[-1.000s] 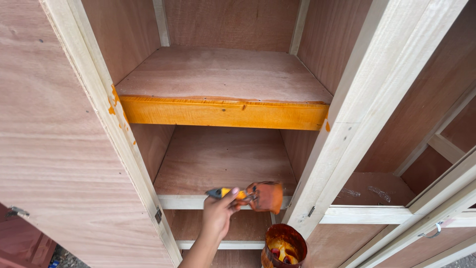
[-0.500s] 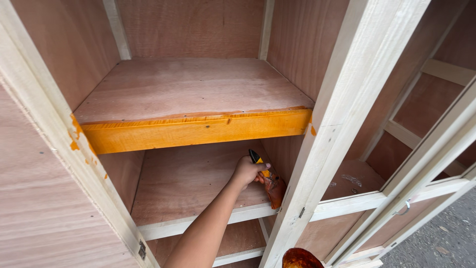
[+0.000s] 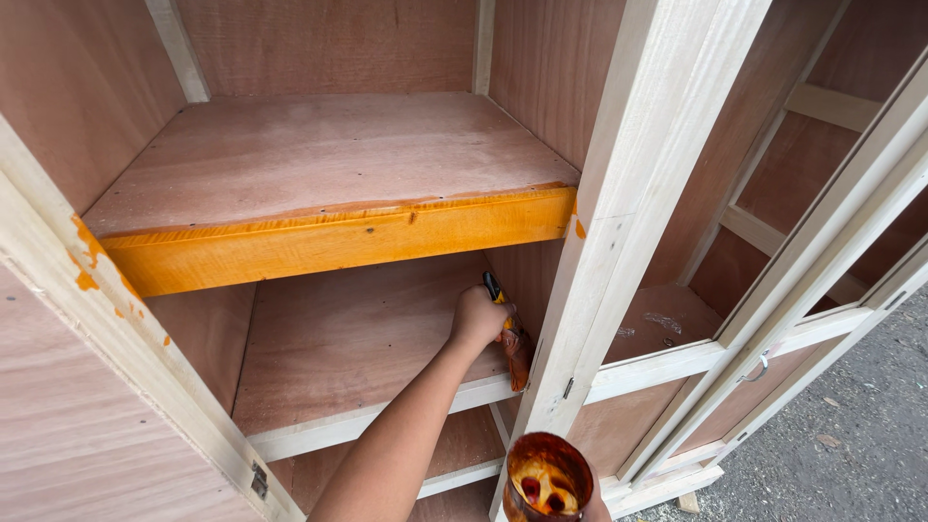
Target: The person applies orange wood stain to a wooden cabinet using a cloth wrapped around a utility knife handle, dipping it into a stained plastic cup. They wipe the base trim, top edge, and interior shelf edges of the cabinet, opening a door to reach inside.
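Head view, looking down into an unfinished wooden cabinet (image 3: pixel 619 145) of pale framing and reddish plywood panels.

The person's right hand (image 3: pixel 478 319) reaches in from below, arm extended across the lower shelf (image 3: pixel 348 348). Its fingers are closed around the handle of a paintbrush (image 3: pixel 509 340), which has a dark and yellow handle and stain-soaked orange-brown bristles. The brush sits at the right front corner of the lower shelf, bristles pointing down and just beside the cabinet's vertical front post (image 3: pixel 599 290), apparently so the wet tip can reach the wood there.

At the bottom edge of the picture, a round container of orange-brown stain (image 3: pixel 548 480) is held up close below the brush, within easy dipping reach. The left hand is almost wholly hidden behind it, so I cannot tell how its fingers lie.

Above, the front edge of the upper shelf (image 3: pixel 338 242) is already coated glossy orange from left corner to right corner, while its top surface is bare. Orange smears mark the left front post (image 3: pixel 92 256) and a small spot on the right post.

The upper shelf overhangs the hand, and the right post crowds the brush, leaving a tight corner. An open door frame (image 3: pixel 822 280) with a small metal handle (image 3: pixel 759 367) stands to the right, over grey ground (image 3: pixel 860 435).
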